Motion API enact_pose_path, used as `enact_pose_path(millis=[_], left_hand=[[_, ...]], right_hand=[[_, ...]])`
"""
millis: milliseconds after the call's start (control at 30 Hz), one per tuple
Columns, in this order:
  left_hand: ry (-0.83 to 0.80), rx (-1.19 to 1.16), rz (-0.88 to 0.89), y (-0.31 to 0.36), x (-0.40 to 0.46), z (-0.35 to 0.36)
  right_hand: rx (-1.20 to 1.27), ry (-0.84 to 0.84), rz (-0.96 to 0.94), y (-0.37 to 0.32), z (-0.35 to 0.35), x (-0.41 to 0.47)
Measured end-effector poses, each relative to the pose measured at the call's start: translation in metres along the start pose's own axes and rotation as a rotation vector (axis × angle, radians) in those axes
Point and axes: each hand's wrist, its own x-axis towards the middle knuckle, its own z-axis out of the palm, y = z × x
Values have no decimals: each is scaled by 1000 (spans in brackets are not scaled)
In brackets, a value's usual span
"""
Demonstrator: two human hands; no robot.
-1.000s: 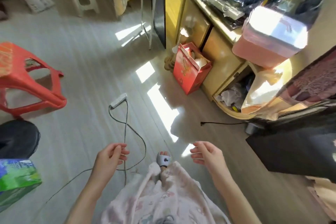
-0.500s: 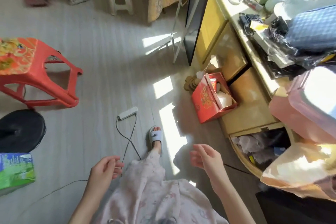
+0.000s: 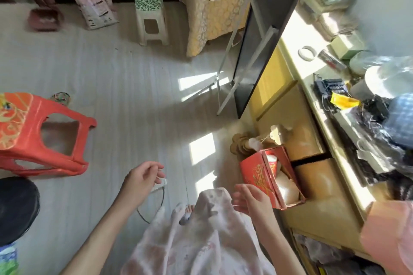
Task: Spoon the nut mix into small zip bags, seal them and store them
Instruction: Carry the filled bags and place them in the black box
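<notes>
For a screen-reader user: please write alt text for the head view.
A person walks across a grey floor, both hands empty: left hand, right hand. A red stool stands left; a red gift box sits by a yellow cabinet right.

only task-ish stuff in view: a pink tub [image 3: 388, 236] at the near end of the desk [image 3: 297, 51], bottom right, blurry and cut off by the edge, can't tell what's in it. Left hand [image 3: 143, 176] hangs over the floor, fingers loosely curled. Right hand [image 3: 252, 201] is relaxed, palm facing left, just beside a red gift bag [image 3: 257, 174]
</notes>
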Motion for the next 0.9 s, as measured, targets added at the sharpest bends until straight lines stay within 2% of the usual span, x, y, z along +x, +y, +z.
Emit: enact_pose_path(millis=[233,700,900], left_hand=[[60,-99,-45,62,95,7],[338,-251,-128,171,297,-21],[320,-238,-189,199,380,-35]], right_hand=[[-45,-46,11,-94,28,106],[-248,-180,-73,-329,98,314],[-209,-183,2,-391,140,390]])
